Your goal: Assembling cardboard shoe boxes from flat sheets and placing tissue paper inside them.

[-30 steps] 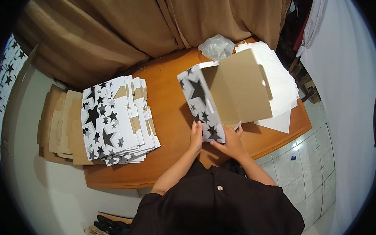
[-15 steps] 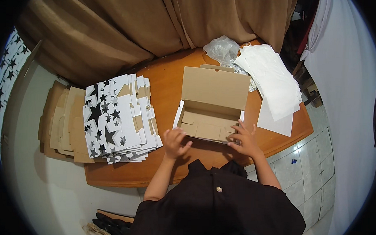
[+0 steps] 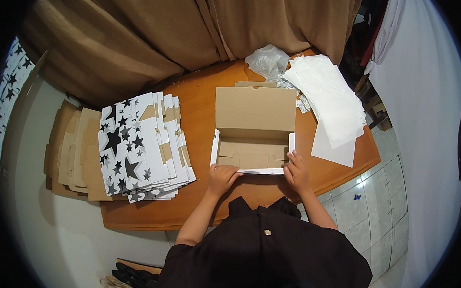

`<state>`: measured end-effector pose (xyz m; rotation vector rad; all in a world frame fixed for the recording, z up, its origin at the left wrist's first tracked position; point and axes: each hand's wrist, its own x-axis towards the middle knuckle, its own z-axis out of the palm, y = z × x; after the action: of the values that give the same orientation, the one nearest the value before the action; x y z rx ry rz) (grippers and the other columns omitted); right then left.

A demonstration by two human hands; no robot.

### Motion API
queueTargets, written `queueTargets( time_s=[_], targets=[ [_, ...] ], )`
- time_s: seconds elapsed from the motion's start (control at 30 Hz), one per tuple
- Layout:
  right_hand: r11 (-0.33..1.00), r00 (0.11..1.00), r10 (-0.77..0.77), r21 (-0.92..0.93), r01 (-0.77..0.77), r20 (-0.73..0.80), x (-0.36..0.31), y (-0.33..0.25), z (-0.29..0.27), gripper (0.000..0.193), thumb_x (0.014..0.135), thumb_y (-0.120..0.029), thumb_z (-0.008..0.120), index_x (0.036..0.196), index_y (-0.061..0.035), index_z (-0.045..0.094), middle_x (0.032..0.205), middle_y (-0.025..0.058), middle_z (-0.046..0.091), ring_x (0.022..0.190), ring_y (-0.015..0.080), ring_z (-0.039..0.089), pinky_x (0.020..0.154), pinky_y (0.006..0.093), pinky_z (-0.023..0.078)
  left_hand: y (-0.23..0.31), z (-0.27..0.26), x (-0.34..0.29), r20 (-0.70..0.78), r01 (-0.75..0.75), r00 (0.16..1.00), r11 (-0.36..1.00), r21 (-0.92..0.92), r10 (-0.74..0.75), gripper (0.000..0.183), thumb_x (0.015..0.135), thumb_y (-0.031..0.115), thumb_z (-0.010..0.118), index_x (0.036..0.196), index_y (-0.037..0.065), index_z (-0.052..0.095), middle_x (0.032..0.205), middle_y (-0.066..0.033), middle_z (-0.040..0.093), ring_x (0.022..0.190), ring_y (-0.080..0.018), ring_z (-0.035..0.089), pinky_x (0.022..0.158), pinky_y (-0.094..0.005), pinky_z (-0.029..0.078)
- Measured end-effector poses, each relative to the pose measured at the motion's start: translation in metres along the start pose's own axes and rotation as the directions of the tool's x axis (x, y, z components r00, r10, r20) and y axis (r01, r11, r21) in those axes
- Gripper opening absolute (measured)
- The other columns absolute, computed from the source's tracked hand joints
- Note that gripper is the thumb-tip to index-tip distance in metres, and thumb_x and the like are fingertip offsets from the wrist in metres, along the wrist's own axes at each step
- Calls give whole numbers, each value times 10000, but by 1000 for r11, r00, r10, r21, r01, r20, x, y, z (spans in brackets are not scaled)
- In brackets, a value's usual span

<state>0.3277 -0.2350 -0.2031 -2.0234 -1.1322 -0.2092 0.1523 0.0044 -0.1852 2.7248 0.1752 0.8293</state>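
A cardboard box, brown inside with white outer edges, stands open on the table in front of me. Its lid is raised at the far side, with a tuck flap above it. My left hand is closed on the front left corner, fingers over the top edge of the front wall. At the front right corner, my right hand grips the side and front walls, its fingers bent around them. Inside the box I see only brown cardboard panels and slots.
Left of the box lies a stack of flat star-printed cartons, with plain brown cardboard sheets beside it. White paper sheets lie at the right, near a crumpled plastic bag. Brown curtain hangs behind the wooden table.
Both hands have closed onto the front corners of the box. The box has turned squarer to me and shifted slightly left, and its front wall now stands with a white top edge.
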Motion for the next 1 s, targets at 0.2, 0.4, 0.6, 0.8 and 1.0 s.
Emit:
queueTargets(
  time_s=[0.2, 0.4, 0.6, 0.8, 1.0],
  targets=[
    [996, 997, -60, -67, 57, -52, 5, 14, 0, 159, 776, -131, 578, 901, -53, 636, 1161, 109, 589, 1182, 327, 494, 959, 504, 380, 20, -2, -3, 96, 98, 991, 995, -4, -97, 206, 764, 319, 686, 740, 115, 694, 718, -15, 679, 667, -159, 635, 631, -301, 383],
    [987, 972, 83, -120, -111, -222, -4, 6, 3, 248, 788, -159, 570, 1015, -73, 622, 1179, 91, 583, 1193, 306, 478, 1008, 494, 310, 24, -22, 8, 98, 21, 995, 999, 42, -25, 299, 820, 328, 636, 1024, 109, 644, 1048, -69, 646, 1026, -204, 583, 888, -443, 367],
    [982, 980, 119, -129, -140, -162, 0, 12, -2, 275, 835, -173, 526, 1083, -86, 604, 1178, 121, 571, 1185, 309, 468, 1039, 519, 222, -6, -16, 0, 102, 318, 939, 942, 103, -328, 361, 879, 309, 511, 1170, 115, 603, 1260, -122, 540, 1275, -293, 395, 1035, -538, 240],
    [795, 810, 520, -192, -575, -271, -11, 66, -15, 427, 867, -300, 530, 1213, -50, 530, 1327, 150, 450, 1248, 310, 394, 1043, 591, 177, -5, -12, 0, 161, 371, 914, 927, 48, -374, 331, 895, 308, 486, 1067, 92, 668, 1291, -117, 516, 1301, -332, 352, 1040, -525, 259],
    [580, 742, 648, -519, -628, -172, 0, 74, -26, 648, 794, -445, 614, 1293, -62, 460, 1367, 162, 400, 1280, 313, 350, 1024, 658, 145, -5, -9, -2, 122, 374, 919, 927, 33, -375, 307, 861, 249, 520, 1093, 98, 652, 1265, -118, 536, 1289, -320, 370, 1038, -541, 262]
  ],
)
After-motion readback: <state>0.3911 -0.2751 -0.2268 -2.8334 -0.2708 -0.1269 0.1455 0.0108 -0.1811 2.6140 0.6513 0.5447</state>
